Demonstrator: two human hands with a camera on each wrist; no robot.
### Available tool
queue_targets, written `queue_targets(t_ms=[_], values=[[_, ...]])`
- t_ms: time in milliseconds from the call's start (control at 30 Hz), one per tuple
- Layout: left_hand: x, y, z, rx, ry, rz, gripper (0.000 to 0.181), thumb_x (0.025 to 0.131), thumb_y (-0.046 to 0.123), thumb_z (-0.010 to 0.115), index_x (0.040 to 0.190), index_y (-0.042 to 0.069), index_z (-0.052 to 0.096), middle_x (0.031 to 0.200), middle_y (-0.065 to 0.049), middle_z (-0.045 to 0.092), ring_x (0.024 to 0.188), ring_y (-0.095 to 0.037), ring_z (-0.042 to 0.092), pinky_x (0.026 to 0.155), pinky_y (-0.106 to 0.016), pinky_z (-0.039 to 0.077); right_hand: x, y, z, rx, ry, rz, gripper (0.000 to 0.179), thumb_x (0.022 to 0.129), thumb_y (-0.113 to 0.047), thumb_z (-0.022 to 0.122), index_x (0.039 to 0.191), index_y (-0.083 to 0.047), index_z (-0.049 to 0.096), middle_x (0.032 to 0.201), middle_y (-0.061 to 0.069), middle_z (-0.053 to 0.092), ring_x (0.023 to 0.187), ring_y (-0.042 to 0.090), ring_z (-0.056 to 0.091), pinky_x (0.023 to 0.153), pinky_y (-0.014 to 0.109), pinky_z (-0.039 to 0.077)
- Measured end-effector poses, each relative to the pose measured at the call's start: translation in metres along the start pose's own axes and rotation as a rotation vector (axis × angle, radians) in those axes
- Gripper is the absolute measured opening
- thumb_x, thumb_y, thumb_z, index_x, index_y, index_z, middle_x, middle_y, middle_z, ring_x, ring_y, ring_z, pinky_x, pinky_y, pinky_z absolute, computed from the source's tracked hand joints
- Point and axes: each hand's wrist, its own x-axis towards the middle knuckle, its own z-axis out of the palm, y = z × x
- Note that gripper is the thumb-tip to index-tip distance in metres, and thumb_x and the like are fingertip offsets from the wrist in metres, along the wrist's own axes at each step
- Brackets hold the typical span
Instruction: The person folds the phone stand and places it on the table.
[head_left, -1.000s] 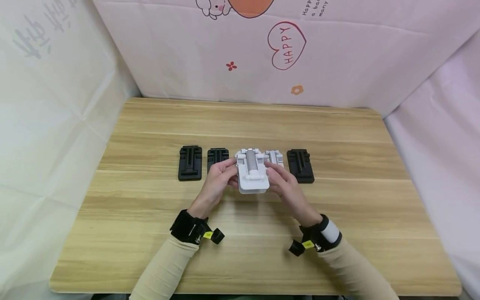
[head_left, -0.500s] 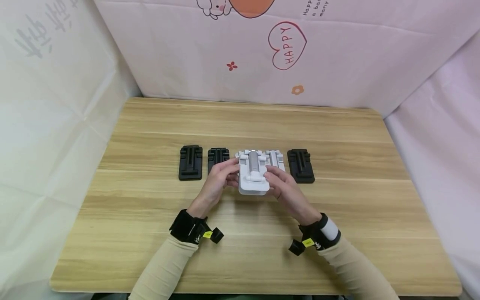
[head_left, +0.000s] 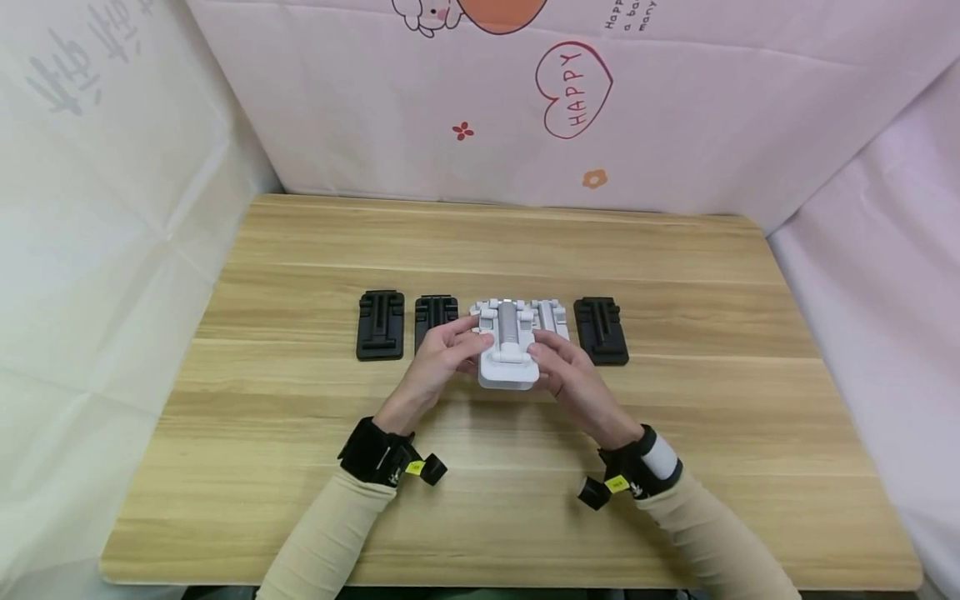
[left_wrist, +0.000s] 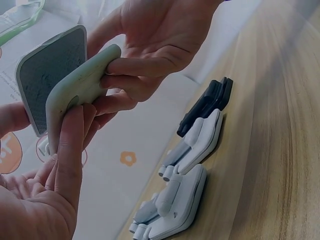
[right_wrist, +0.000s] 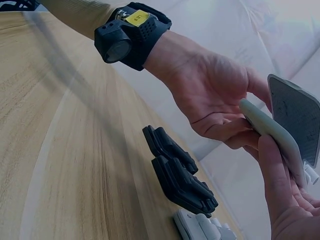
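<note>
Both hands hold a white folding phone stand point(head_left: 508, 371) above the middle of the table. My left hand point(head_left: 433, 360) grips its left side, the thumb lying on the upper face. My right hand point(head_left: 576, 379) grips the opposite side, thumb at the edge. In the left wrist view, the grey-padded plate point(left_wrist: 52, 75) is tilted away from the pale base point(left_wrist: 80, 92), leaving a V-shaped gap. Fingers of both hands press against the base's underside. Just beyond the hands lies another white folded stand point(head_left: 551, 315); one more point(left_wrist: 175, 202) shows in the left wrist view.
Two black folded stands, one at the far left point(head_left: 380, 327) and one beside the left hand point(head_left: 437, 310), lie on the wooden table point(head_left: 480, 517). A third black stand point(head_left: 601, 332) lies right of the hands. Printed cloth point(head_left: 360, 108) hangs behind.
The held phone stand has shifted slightly right. My left thumb has moved from its side onto its upper face. Stands on the table have stayed put.
</note>
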Motion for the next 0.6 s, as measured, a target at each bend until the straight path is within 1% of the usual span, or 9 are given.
queue_targets(t_ms=[167, 333, 600], values=[[-0.0002, 0.0, 0.0002, -0.009, -0.001, 0.006, 0.054, 0.088, 0.019, 0.063, 0.136, 0.001, 0.048, 0.099, -0.014, 0.071, 0.071, -0.016, 0.064, 0.061, -0.025, 0.054, 0.0, 0.001, -0.0013, -0.014, -0.01, 0.006, 0.063, 0.097, -0.032, 0.05, 0.145, 0.0, 0.026, 0.125, 0.012, 0.054, 0.102, 0.015, 0.06, 0.083, 0.026, 0.054], [-0.0006, -0.0015, -0.0008, -0.014, -0.008, 0.018, 0.055, 0.088, 0.017, 0.063, 0.138, 0.0, 0.045, 0.099, -0.015, 0.071, 0.07, -0.017, 0.064, 0.06, -0.024, 0.055, 0.0012, 0.0023, -0.0017, -0.02, -0.008, 0.003, 0.064, 0.096, -0.031, 0.054, 0.145, 0.0, 0.028, 0.128, 0.013, 0.054, 0.105, 0.018, 0.06, 0.082, 0.028, 0.054], [-0.0006, -0.0029, -0.0002, -0.008, 0.002, 0.019, 0.055, 0.089, 0.013, 0.063, 0.138, -0.001, 0.044, 0.104, -0.019, 0.069, 0.071, -0.017, 0.065, 0.059, -0.024, 0.056, 0.0017, 0.005, -0.003, -0.028, -0.003, 0.008, 0.061, 0.095, -0.029, 0.055, 0.142, -0.001, 0.031, 0.124, 0.01, 0.059, 0.105, 0.02, 0.06, 0.081, 0.028, 0.055]])
